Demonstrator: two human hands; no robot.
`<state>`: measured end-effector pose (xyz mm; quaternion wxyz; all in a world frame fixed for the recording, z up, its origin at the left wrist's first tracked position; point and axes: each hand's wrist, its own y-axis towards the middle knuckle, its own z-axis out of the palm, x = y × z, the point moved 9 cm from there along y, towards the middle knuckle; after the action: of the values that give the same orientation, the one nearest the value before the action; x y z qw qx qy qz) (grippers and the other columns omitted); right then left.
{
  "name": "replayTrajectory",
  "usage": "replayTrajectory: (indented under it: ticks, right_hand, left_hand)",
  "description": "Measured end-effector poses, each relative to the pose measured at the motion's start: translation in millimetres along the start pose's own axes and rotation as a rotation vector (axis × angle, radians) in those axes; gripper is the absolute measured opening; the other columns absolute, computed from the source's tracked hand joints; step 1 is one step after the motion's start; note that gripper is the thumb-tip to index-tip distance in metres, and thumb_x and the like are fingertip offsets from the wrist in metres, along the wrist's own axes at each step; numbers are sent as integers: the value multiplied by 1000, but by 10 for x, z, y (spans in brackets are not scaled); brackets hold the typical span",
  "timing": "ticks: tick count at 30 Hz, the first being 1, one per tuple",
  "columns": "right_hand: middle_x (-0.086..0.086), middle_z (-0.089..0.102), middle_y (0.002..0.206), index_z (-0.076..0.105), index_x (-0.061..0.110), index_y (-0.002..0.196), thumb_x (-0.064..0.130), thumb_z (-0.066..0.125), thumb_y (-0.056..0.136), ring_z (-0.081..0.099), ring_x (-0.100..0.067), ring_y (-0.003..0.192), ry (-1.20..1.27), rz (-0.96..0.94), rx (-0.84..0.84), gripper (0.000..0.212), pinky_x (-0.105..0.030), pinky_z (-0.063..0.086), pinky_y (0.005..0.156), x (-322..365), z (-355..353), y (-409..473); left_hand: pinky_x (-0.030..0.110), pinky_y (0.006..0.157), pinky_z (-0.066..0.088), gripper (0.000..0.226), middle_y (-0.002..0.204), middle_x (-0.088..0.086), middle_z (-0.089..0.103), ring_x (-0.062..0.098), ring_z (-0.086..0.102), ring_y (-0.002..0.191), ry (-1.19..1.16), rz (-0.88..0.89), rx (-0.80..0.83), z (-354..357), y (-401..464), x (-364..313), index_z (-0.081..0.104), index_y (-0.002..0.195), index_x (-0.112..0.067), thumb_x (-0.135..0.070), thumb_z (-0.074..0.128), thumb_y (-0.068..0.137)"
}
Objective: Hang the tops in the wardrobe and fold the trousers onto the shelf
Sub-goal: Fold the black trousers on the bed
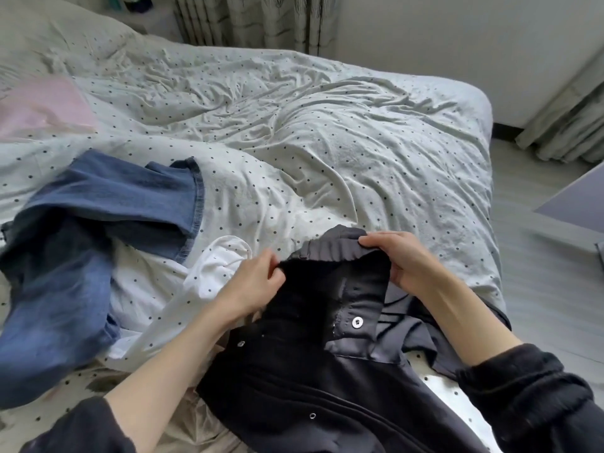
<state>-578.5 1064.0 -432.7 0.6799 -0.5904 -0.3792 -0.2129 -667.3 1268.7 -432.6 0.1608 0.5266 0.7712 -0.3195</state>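
Nearest the camera, a dark garment with snap buttons [327,371] lies across the near edge of the bed [327,142], its gathered upper edge lifted between both hands: the left hand [258,282] pinches the dark fabric with curled fingers, and the right hand [402,259] grips the ribbed band with its fingers folded over it. To the left, blue jeans [81,240] lie crumpled on the dotted bedding, partly over a white dotted top [170,289] that lies just beside the left hand. Farther back on the left a pink cloth [42,106] rests on the bed, and curtains [255,21] hang behind it.
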Motion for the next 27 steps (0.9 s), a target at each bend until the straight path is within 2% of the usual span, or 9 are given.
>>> replayTrajectory:
  ticks: [3,6,9,12,14,17,21,24,27]
  right_hand:
    - [1,62,63,68,13,84,7,68,82,56,-9,53,-96,-102,-10,6,-23,47,51,280,270,-92]
    - [0,61,73,64,12,91,10,63,88,58,-8,58,-33,-181,40,4,-19,51,47,464,626,-128]
    - [-4,61,103,57,10,114,18,55,95,61,-19,96,-28,-169,146,21,-31,58,74,280,983,-140]
    - [0,59,119,53,13,130,24,53,95,55,-14,110,-305,-196,107,36,-36,49,96,-131,1084,-165]
    - [3,57,127,53,18,131,27,51,95,53,-10,116,-531,-305,32,37,-29,39,105,-378,1056,-254]
    - [3,51,134,53,15,132,22,53,95,46,-12,125,-871,-579,-44,38,-16,28,101,-647,1093,-541]
    - [-4,58,112,61,9,117,18,63,85,57,-24,100,-971,-778,-159,34,-36,50,85,-957,1006,-902]
    - [-5,59,109,60,9,116,17,66,84,59,-26,95,-1036,-681,-207,33,-38,50,77,-1224,881,-966]
    - [-1,48,133,45,15,136,28,53,94,48,-22,120,-1121,-481,-130,44,-35,42,94,-1563,807,-906]
  left_hand:
    - [28,68,26,10,86,15,62,32,54,87,-2,48,-197,-498,25,72,54,94,-6,-14,47,96]
    - [26,68,44,20,87,15,66,28,63,78,-86,-17,-277,-753,98,238,63,102,-1,-17,54,94]
    - [25,56,56,8,73,7,64,16,60,55,-302,-172,-103,-511,45,612,66,92,-6,-12,60,89]
    - [39,66,56,8,62,1,64,15,61,54,-317,-224,-71,-317,-263,928,67,79,-13,-9,64,85]
    - [29,67,52,9,68,1,67,14,62,65,-236,-224,-105,-255,-512,1053,67,76,-16,-14,66,85]
    - [6,62,37,5,74,-10,63,10,57,75,-166,-180,-222,-296,-775,1058,71,82,-15,-17,68,84]
    - [15,63,45,12,64,-10,64,5,59,58,-283,-108,-297,-290,-1024,912,66,76,-25,-19,64,87]
    - [25,77,48,11,88,-5,69,9,65,82,-211,-159,-182,-1,-1128,1008,68,96,-19,-24,64,88]
    - [31,95,39,44,123,6,60,23,53,117,-51,-246,-67,258,-1135,1207,56,124,-9,-33,64,87]
